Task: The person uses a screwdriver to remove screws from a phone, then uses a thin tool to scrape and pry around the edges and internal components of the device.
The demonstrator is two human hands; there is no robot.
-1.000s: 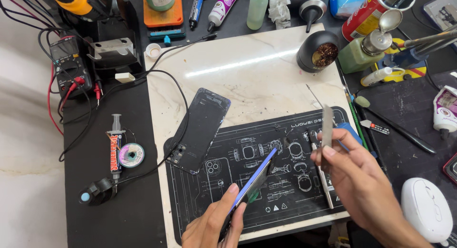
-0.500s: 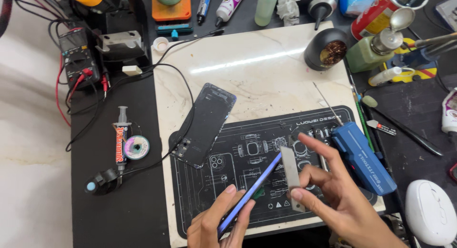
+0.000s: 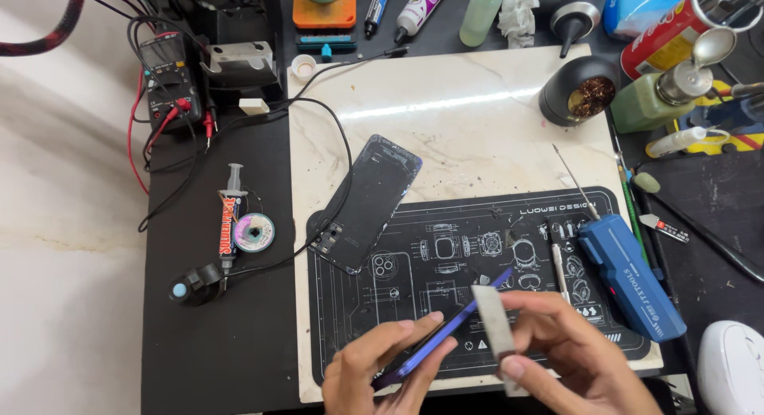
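My left hand (image 3: pixel 382 375) grips a thin blue phone frame (image 3: pixel 450 329) on edge, its upper end pointing up and to the right over the black repair mat (image 3: pixel 374 303). My right hand (image 3: pixel 573 359) pinches a flat grey metal blade (image 3: pixel 495 323), held upright just right of the blue frame and almost touching it. A black phone panel (image 3: pixel 368 202) lies flat, tilted, half on the mat and half on the marble slab (image 3: pixel 461 128).
A blue electric screwdriver (image 3: pixel 629 276) lies on the mat's right edge beside thin tweezers (image 3: pixel 560 272). A syringe (image 3: pixel 229 216), a solder wick spool (image 3: pixel 255 232), cables and a multimeter (image 3: pixel 169 85) sit at left. Bottles, a brass-wool tip cleaner (image 3: pixel 585 93) and a white device (image 3: pixel 732 367) stand at right.
My right hand has brought the metal blade leftward and down from the mat's right side to the blue frame. The blue screwdriver has come into view. My left hand keeps hold of the frame.
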